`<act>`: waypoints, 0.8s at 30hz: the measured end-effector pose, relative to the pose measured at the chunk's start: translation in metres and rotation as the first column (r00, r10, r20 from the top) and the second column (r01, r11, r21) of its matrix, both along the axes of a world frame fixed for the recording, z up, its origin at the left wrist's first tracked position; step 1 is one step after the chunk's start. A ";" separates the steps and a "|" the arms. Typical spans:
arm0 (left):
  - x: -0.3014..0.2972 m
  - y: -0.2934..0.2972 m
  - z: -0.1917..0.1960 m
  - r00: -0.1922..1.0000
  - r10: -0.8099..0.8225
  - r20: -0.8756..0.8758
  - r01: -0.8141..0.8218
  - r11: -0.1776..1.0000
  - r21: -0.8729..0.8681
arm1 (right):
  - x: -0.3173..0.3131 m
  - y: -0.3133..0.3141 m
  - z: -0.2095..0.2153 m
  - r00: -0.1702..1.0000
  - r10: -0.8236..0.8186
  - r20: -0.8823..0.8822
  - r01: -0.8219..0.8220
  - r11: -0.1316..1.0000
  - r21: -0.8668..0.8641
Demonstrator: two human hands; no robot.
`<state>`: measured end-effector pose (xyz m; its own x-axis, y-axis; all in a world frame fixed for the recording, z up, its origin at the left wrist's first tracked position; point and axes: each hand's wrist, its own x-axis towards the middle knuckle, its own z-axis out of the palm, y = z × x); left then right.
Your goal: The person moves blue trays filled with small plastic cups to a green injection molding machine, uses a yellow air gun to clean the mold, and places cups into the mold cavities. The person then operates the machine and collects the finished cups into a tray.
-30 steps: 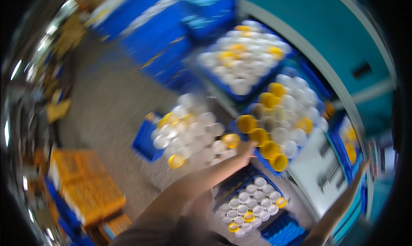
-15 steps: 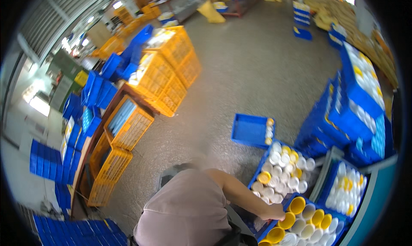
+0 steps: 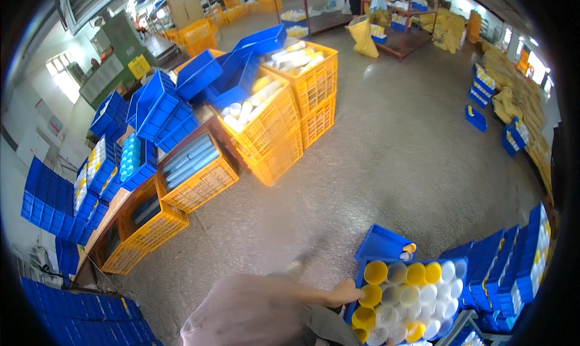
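1. One hand (image 3: 345, 296) reaches out from the sleeve (image 3: 254, 313) at the lower edge, its fingers lying against the near rim of a blue tray (image 3: 356, 285). Which hand it is cannot be told, and whether the fingers clamp the rim or only rest on it is hard to make out.
2. The tray sits just beyond the fingertips, packed with upright tubes (image 3: 411, 297): open round mouths, some yellow, most white or translucent, set close in rows.
3. Past the tray's far edge lies a smaller blue bin (image 3: 380, 244), tipped, with a few pieces at its corner.
4. To the right of the hand, stacked blue crates (image 3: 513, 273) crowd close; the frame cuts them off.
5. Ahead of the hand the concrete floor (image 3: 386, 159) opens wide.
6. Farther off to the left stand orange crates (image 3: 278, 128) and more blue ones.
7. The other hand is out of sight.
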<state>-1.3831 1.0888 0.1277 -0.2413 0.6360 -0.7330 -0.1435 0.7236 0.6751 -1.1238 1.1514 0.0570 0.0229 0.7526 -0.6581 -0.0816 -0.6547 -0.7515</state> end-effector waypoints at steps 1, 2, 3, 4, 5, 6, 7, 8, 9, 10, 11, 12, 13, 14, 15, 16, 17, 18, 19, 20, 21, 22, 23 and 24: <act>-0.037 -0.006 0.004 0.997 0.075 -0.028 -0.075 0.997 -0.030 | -0.030 0.006 0.005 1.000 0.015 0.004 -0.015 1.000 0.012; -0.073 -0.012 0.009 0.993 0.114 -0.035 -0.115 0.993 -0.031 | -0.060 0.013 0.010 1.000 0.030 0.008 -0.030 0.999 0.027; -0.107 -0.018 0.015 0.987 0.152 -0.049 -0.153 0.988 -0.026 | -0.092 0.017 0.015 0.999 0.046 0.007 -0.046 0.998 0.039; -0.139 -0.022 0.020 0.977 0.182 -0.108 -0.185 0.982 -0.026 | -0.125 0.022 0.021 0.998 0.063 -0.001 -0.063 0.997 0.045; -0.169 -0.025 0.024 0.957 0.287 -0.049 -0.289 0.956 -0.049 | -0.160 0.029 0.027 0.997 0.078 -0.001 -0.078 0.996 0.049; -0.197 -0.027 0.028 0.920 0.390 -0.028 -0.391 0.917 -0.076 | -0.197 0.036 0.033 0.997 0.070 0.031 -0.070 0.997 0.012; -0.224 -0.027 0.030 0.871 0.491 -0.012 -0.489 0.866 -0.103 | -0.234 0.045 0.037 0.980 0.148 0.132 -0.158 0.985 0.067; -0.249 -0.027 0.031 0.829 0.558 0.042 -0.553 0.828 -0.089 | -0.271 0.055 0.039 0.991 0.134 -0.007 -0.133 0.988 0.077; -0.274 -0.026 0.029 0.780 0.619 0.095 -0.614 0.785 -0.081 | -0.307 0.066 0.039 0.989 0.149 0.014 -0.150 0.986 0.072; -0.299 -0.024 0.025 0.724 0.674 0.149 -0.671 0.737 -0.078 | -0.342 0.079 0.037 0.983 0.185 0.000 -0.184 0.978 0.099; -0.323 -0.021 0.018 0.631 0.689 0.356 -0.733 0.680 -0.016 | -0.377 0.093 0.035 0.974 0.227 0.014 -0.227 0.969 0.095; -0.348 -0.017 0.008 0.684 0.680 0.264 -0.721 0.685 0.104 | -0.411 0.108 0.032 0.965 0.260 0.035 -0.262 0.960 0.100; -0.373 -0.012 -0.002 0.727 0.664 0.176 -0.687 0.705 0.176 | -0.445 0.123 0.028 0.957 0.285 0.059 -0.290 0.948 0.128; -0.398 -0.005 -0.012 0.746 0.663 0.065 -0.662 0.726 0.187 | -0.479 0.138 0.024 0.948 0.319 -0.013 -0.314 0.939 0.142; -0.423 0.002 -0.021 0.693 0.711 0.117 -0.721 0.683 0.117 | -0.514 0.154 0.019 0.939 0.342 0.016 -0.343 0.936 0.086; -0.449 0.011 -0.027 0.623 0.772 0.127 -0.777 0.629 -0.011 | -0.549 0.169 0.012 0.932 0.356 0.072 -0.359 0.932 0.040; -0.473 0.019 -0.031 0.611 0.789 0.060 -0.790 0.604 0.101 | -0.583 0.184 0.003 0.909 0.413 0.056 -0.416 0.906 0.075; -0.497 0.026 -0.032 0.580 0.815 -0.017 -0.789 0.566 0.237 | -0.617 0.199 -0.006 0.878 0.473 0.075 -0.479 0.868 0.129; -0.522 0.033 -0.029 0.546 0.834 -0.076 -0.811 0.549 0.204 | -0.651 0.212 -0.013 0.861 0.508 -0.027 -0.501 0.856 0.132; -0.546 0.038 -0.025 0.506 0.850 -0.148 -0.827 0.526 0.195 | -0.684 0.225 -0.016 0.819 0.574 -0.002 -0.569 0.813 0.122; -0.569 0.043 -0.019 0.456 0.862 -0.222 -0.848 0.497 0.185 | -0.716 0.237 -0.015 0.777 0.629 -0.009 -0.625 0.773 0.114; -0.591 0.046 -0.014 0.424 0.879 -0.218 -0.878 0.458 0.140 | -0.748 0.247 -0.010 0.746 0.666 -0.020 -0.662 0.744 0.090; -0.611 0.049 -0.010 0.386 0.898 -0.212 -0.906 0.413 0.096 | -0.778 0.256 -0.003 0.646 0.760 -0.070 -0.748 0.648 0.144; -0.629 0.052 -0.007 0.347 0.913 -0.217 -0.929 0.367 0.059 | -0.808 0.263 0.005 0.598 0.801 -0.019 -0.789 0.593 0.160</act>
<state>-2.0126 1.1408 0.1209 -0.7718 -0.1199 -0.6245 -0.6317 0.2568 0.7314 -1.9317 1.4143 0.0623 -0.6719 0.5179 -0.5296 0.3628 -0.3933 -0.8448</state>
